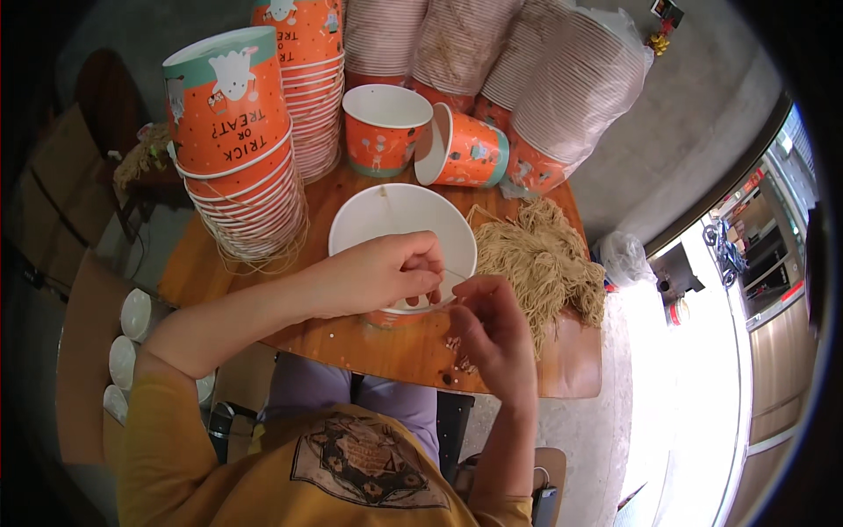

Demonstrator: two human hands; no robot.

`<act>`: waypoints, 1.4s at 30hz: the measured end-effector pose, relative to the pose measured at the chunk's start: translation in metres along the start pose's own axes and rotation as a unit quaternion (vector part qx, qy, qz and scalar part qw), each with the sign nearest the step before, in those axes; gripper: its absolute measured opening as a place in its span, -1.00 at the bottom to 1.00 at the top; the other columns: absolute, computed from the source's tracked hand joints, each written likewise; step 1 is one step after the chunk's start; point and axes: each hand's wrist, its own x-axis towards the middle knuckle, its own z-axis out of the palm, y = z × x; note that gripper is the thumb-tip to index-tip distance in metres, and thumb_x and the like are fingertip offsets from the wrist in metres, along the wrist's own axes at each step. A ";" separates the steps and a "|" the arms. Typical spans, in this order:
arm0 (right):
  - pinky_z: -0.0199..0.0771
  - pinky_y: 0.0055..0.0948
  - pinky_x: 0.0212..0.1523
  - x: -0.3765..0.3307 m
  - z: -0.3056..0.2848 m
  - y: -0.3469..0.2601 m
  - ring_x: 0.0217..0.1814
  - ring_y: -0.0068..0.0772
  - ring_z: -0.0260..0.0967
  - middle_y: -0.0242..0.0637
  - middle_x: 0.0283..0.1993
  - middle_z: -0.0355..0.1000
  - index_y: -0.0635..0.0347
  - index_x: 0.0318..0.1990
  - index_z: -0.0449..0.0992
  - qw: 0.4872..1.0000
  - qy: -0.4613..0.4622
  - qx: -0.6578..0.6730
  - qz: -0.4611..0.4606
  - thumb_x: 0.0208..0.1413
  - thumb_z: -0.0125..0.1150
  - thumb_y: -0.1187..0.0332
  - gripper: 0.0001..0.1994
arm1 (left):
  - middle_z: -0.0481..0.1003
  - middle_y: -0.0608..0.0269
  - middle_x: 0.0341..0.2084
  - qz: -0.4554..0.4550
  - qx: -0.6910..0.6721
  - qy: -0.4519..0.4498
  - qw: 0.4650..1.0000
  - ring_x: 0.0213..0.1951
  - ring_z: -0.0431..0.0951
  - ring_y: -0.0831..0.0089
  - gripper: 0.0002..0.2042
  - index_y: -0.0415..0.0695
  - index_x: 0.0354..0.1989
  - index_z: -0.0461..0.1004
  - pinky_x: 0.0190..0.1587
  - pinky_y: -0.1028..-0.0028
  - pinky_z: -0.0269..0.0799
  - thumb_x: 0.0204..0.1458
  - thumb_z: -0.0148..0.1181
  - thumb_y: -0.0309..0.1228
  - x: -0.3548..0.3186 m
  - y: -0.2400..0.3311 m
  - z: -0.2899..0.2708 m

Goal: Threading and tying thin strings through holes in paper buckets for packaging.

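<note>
A paper bucket (356,215), white inside and orange outside, stands at the table's near middle with its mouth up. Across its near side reaches my left hand (382,274), fingers curled in a pinch. My right hand (494,329) is closed at the bucket's near right rim, its fingertips close to the left ones. A thin pale string seems to run between both hands, though most of it is lost against the white. At the far rim a short tan strand hangs inside. Right of the bucket lies a heap of tan strings (544,263).
Tall nested stacks of orange buckets (228,114) rise at the left, with strings hanging on the nearest. One upright bucket (384,140) and one on its side (474,151) lie behind. Plastic-wrapped stacks (575,83) line the back. A cardboard box (83,351) holds buckets at lower left.
</note>
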 end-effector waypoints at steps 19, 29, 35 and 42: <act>0.25 -0.60 -0.50 0.029 -0.005 0.001 -0.52 -0.66 0.24 -0.44 -0.43 0.41 0.17 -0.24 0.50 0.961 0.076 -0.226 -0.138 0.07 0.21 0.54 -0.88 | 0.45 0.44 -0.40 -0.103 -0.063 -0.113 0.986 -0.37 0.38 0.70 -0.85 -0.23 -0.22 0.50 -0.28 0.66 0.33 0.12 0.18 -0.42 0.013 -0.001 -0.001; 0.32 -0.59 -0.53 -0.001 -0.011 0.017 -0.49 -0.58 0.30 -0.30 -0.24 0.36 0.23 -0.23 0.49 0.960 0.146 -0.164 -0.174 0.04 0.21 0.60 -0.85 | 0.45 0.46 -0.39 -0.108 -0.093 -0.102 0.985 -0.35 0.36 0.74 -0.85 -0.20 -0.23 0.50 -0.28 0.69 0.30 0.12 0.19 -0.38 0.019 -0.005 0.005; 0.34 -0.57 -0.56 -0.010 -0.006 0.027 -0.53 -0.56 0.30 -0.32 -0.29 0.34 0.21 -0.21 0.48 0.905 0.169 -0.307 -0.242 -0.02 0.31 0.58 -0.79 | 0.46 0.44 -0.39 -0.093 -0.072 -0.096 0.988 -0.32 0.38 0.72 -0.84 -0.20 -0.25 0.49 -0.23 0.65 0.32 0.12 0.20 -0.37 0.021 -0.002 0.013; 0.35 -0.54 -0.53 -0.015 -0.013 0.023 -0.47 -0.48 0.33 -0.27 -0.28 0.34 0.22 -0.29 0.49 0.929 0.155 -0.242 -0.235 -0.03 0.31 0.56 -0.85 | 0.45 0.45 -0.42 -0.091 -0.065 -0.092 0.989 -0.33 0.38 0.72 -0.85 -0.20 -0.28 0.48 -0.24 0.65 0.32 0.12 0.20 -0.37 0.021 -0.001 0.015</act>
